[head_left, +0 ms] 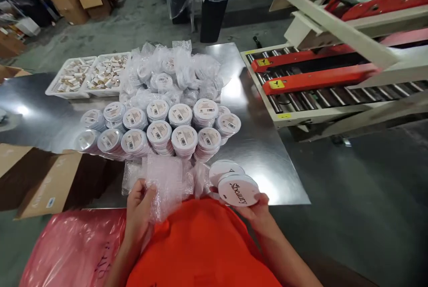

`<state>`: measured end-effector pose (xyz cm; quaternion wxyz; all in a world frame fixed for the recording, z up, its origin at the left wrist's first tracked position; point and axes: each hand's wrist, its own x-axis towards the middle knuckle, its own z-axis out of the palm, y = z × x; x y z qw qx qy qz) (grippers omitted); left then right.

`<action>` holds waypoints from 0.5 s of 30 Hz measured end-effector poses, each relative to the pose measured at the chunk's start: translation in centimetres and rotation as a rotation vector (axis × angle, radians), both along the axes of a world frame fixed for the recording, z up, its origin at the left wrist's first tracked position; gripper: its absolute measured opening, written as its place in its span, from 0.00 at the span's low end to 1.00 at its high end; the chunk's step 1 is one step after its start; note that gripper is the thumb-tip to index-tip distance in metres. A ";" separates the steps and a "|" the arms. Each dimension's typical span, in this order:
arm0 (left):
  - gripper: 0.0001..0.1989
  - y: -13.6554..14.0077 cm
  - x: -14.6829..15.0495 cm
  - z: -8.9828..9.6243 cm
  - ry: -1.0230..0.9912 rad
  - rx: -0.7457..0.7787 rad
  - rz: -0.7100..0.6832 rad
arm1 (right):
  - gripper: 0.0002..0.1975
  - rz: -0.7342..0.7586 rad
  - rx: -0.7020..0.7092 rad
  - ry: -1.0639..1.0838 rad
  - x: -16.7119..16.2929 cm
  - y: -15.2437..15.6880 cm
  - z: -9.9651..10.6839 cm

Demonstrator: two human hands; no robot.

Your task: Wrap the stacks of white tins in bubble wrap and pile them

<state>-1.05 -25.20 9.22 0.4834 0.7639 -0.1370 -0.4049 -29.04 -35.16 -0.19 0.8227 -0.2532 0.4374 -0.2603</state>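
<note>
My left hand [142,202] pinches a clear bubble-wrap pouch [163,180] between thumb and fingers, above the front edge of the table. My right hand [256,211] grips a flat round white disc [238,190] with dark lettering on its face, tilted toward me. Right behind it is another white disc [225,168]; I cannot tell whether it is held too. More bubble wrap [201,179] lies between my hands. Beyond them stand several stacks of labelled round discs [158,133], set in rows.
A heap of bubble-wrapped discs [167,77] lies behind the stacks on the metal table [267,157]. White baskets [70,95] of small cylinders sit back left. An open carton [50,184] and pink plastic bag [76,242] are at left, a roller conveyor [307,99] at right.
</note>
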 end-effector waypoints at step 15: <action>0.16 -1.1 -3.1 -4.7 0.067 0.038 -0.356 | 0.27 0.076 0.239 -0.385 5.2 2.4 3.4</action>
